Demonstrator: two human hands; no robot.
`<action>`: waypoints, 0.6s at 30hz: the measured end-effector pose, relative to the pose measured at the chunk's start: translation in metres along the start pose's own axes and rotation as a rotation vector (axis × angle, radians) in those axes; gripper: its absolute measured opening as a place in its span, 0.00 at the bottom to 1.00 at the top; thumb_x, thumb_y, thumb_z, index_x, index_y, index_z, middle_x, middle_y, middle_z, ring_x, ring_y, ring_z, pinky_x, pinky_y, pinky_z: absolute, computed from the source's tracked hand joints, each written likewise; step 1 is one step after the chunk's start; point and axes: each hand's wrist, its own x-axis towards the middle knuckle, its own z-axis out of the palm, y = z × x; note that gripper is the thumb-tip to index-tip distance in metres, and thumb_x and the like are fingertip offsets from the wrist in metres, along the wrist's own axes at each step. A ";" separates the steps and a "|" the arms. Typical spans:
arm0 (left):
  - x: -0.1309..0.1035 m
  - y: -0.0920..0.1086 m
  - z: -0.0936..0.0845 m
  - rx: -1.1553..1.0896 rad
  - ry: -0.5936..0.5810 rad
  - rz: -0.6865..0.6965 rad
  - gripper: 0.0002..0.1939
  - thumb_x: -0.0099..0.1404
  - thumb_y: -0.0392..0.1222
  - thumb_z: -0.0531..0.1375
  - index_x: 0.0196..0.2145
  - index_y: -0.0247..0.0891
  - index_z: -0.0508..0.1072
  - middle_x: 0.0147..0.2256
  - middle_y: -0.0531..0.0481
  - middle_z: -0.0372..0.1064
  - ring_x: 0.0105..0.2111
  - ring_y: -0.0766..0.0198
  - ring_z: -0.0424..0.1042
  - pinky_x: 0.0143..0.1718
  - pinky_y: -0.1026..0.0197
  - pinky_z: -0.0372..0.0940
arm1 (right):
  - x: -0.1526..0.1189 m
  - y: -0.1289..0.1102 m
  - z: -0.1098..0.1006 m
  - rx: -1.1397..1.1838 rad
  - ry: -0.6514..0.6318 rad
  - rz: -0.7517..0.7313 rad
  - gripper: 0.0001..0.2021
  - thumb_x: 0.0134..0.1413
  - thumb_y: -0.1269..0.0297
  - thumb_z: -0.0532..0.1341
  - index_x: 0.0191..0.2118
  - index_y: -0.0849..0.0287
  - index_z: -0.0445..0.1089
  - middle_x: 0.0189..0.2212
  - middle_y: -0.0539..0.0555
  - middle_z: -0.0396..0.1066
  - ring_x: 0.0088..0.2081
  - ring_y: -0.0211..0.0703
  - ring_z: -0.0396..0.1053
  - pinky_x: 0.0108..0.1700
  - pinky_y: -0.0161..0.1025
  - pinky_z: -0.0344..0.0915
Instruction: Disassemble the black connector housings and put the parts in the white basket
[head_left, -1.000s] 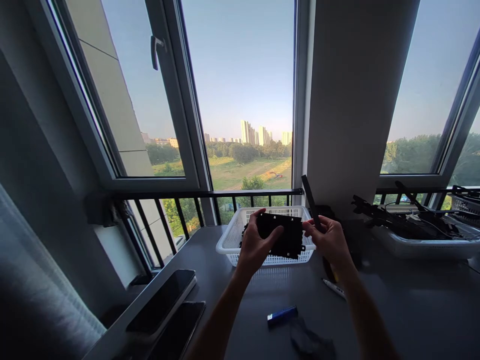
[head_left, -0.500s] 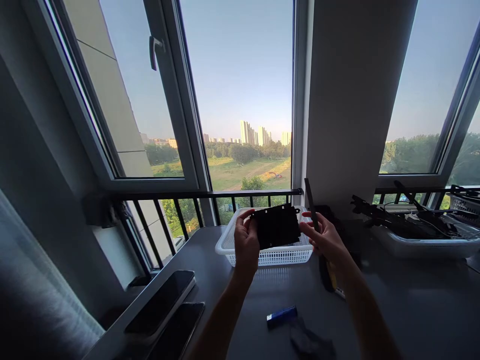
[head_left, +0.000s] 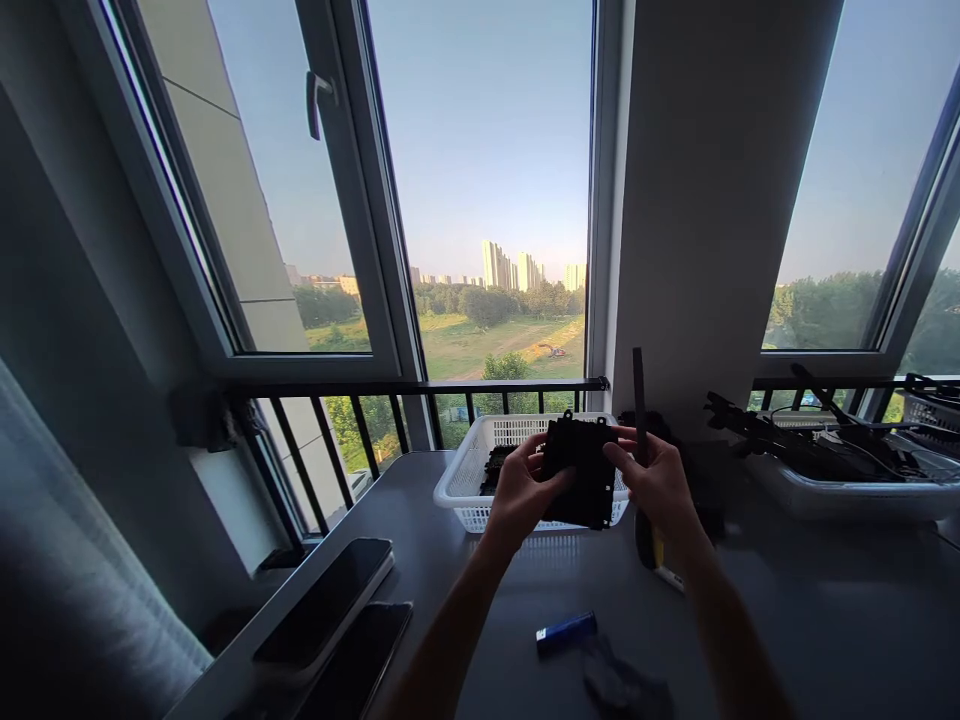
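A flat black panel with small tabs along its edges [head_left: 579,480] is held up between my two hands, over the front of a white plastic basket [head_left: 469,512]. My left hand [head_left: 521,490] grips its left side, the thumb lying across its face. At the upper right edge, my right hand [head_left: 656,480] pinches the panel with thumb and fingertips. The same hand holds a thin dark stick [head_left: 638,395] pointing upward. More dark parts [head_left: 495,465] lie inside the basket. Below my right hand is a black and yellow object [head_left: 654,550], partly hidden by the wrist.
Two phone-like slabs [head_left: 326,600] lie at the table's left edge. A blue lighter-sized object [head_left: 566,632] and a dark crumpled piece [head_left: 622,680] lie in front. To the right stands a clear tray [head_left: 825,492] heaped with black parts. Railing [head_left: 510,387] and windows rise behind.
The black panel has been turned from lying wide to standing taller. My left hand has shifted right, its thumb now across the panel. The dark stick has swung more upright.
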 end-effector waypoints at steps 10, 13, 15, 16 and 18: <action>0.002 -0.006 0.000 0.094 0.192 0.149 0.22 0.48 0.39 0.68 0.42 0.36 0.69 0.36 0.47 0.75 0.39 0.56 0.75 0.41 0.57 0.68 | -0.012 -0.007 0.011 -0.309 -0.044 -0.108 0.25 0.58 0.40 0.51 0.27 0.58 0.67 0.20 0.51 0.67 0.21 0.38 0.61 0.22 0.33 0.53; 0.002 -0.005 0.000 0.117 0.200 0.174 0.19 0.48 0.40 0.68 0.39 0.37 0.69 0.32 0.49 0.74 0.34 0.58 0.75 0.36 0.60 0.68 | -0.019 -0.009 0.019 -0.361 -0.152 -0.150 0.23 0.59 0.45 0.52 0.24 0.58 0.65 0.20 0.51 0.67 0.22 0.37 0.60 0.23 0.33 0.52; 0.001 -0.005 0.002 0.136 0.200 0.182 0.19 0.48 0.40 0.68 0.38 0.37 0.69 0.32 0.50 0.74 0.32 0.59 0.74 0.34 0.61 0.67 | -0.024 -0.010 0.024 -0.417 -0.176 -0.170 0.21 0.60 0.48 0.52 0.23 0.58 0.63 0.20 0.50 0.67 0.22 0.38 0.60 0.24 0.34 0.52; 0.001 -0.005 0.002 0.144 0.205 0.186 0.20 0.47 0.40 0.69 0.38 0.37 0.70 0.32 0.50 0.74 0.32 0.59 0.74 0.33 0.62 0.67 | -0.025 -0.011 0.026 -0.443 -0.168 -0.175 0.21 0.60 0.49 0.52 0.22 0.58 0.63 0.19 0.50 0.67 0.22 0.38 0.60 0.24 0.34 0.52; 0.000 -0.005 0.003 0.148 0.219 0.193 0.20 0.47 0.40 0.68 0.39 0.37 0.70 0.32 0.49 0.74 0.32 0.59 0.74 0.33 0.62 0.67 | -0.026 -0.011 0.027 -0.479 -0.134 -0.180 0.21 0.60 0.50 0.52 0.21 0.57 0.61 0.18 0.50 0.66 0.22 0.37 0.59 0.25 0.34 0.51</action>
